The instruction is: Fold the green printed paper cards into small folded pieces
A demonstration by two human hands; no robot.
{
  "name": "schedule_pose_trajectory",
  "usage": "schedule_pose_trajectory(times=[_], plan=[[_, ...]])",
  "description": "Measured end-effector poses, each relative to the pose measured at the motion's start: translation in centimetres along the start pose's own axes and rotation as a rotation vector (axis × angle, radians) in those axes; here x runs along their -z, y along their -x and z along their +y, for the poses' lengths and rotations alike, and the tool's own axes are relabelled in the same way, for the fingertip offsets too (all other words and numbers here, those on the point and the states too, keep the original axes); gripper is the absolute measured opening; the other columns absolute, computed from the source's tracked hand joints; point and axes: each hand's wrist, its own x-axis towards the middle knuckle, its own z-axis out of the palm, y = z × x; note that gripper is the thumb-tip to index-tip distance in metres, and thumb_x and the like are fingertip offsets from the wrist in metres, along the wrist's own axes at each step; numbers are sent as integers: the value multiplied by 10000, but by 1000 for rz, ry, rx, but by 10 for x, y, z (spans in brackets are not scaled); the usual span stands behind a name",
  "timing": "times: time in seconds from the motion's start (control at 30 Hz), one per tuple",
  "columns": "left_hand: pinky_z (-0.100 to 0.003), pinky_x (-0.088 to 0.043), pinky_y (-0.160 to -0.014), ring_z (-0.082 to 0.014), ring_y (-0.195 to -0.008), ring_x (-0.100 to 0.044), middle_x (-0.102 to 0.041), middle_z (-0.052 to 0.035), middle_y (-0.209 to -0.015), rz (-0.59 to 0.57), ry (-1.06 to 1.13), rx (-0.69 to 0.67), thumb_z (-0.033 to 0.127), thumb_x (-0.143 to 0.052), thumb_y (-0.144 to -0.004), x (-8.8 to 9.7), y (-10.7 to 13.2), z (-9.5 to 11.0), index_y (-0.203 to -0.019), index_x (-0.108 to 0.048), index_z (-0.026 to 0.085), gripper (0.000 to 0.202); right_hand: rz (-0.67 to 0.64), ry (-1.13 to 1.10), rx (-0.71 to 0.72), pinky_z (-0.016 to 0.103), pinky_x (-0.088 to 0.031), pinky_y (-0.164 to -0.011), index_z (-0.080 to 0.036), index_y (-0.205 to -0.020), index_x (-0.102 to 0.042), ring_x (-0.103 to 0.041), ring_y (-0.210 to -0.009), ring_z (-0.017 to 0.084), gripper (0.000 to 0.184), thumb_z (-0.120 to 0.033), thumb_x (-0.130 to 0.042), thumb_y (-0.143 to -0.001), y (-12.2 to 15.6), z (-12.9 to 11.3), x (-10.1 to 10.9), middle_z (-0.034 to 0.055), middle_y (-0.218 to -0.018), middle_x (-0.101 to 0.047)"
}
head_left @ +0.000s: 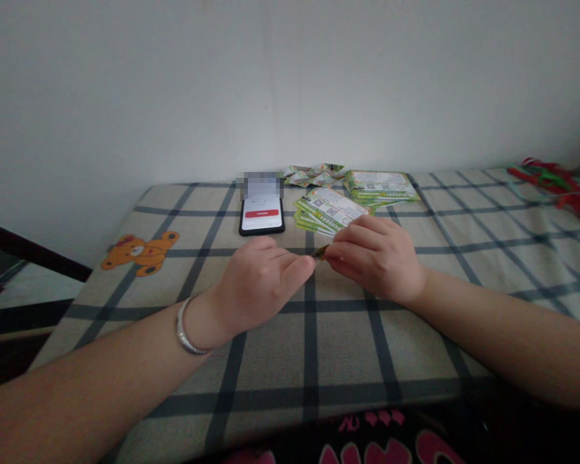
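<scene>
Between both hands is a small piece of paper (321,252), dark and yellowish where it shows; the fingers hide most of it. My left hand (265,274), with a silver bangle at the wrist, pinches its left end. Closed on the right end is my right hand (374,258), palm down. Just beyond the right fingers lies a fanned pile of green and white printed cards (336,207). Several folded paper pieces (314,175) with the same print sit behind that pile. A neater stack of these cards (381,183) is to their right.
A phone (262,216) with a lit screen lies beyond my left hand. The checked tablecloth (280,341) carries an orange bear picture (140,252) at the left. Red and green cords or fabric (560,187) lie blurred at the far right. A wall (290,84) rises behind the table.
</scene>
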Motion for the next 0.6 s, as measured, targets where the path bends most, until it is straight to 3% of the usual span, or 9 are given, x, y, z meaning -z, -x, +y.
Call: schedule_pose_trajectory(times=[0.4,0.6], plan=[[-315,-373,-560,-130,-559,-581,-651,31,-636,-13,3,2,83,-511,-889,0,0,1,-778,-528,172,143,10,-35,84,322,-424,-621,-199,-959,-684,-533,-766,170,138,-197,-551,-920,1,-1,-5,22,-898,-699],[-312,-374,-564,-131,-558,-575,-637,41,-626,-1,-20,4,98,-520,-890,0,0,0,-779,-510,179,138,44,-30,-3,326,-430,-616,-207,-825,-679,-518,-735,179,128,-240,-582,-901,1,1,-2,34,-789,-654]])
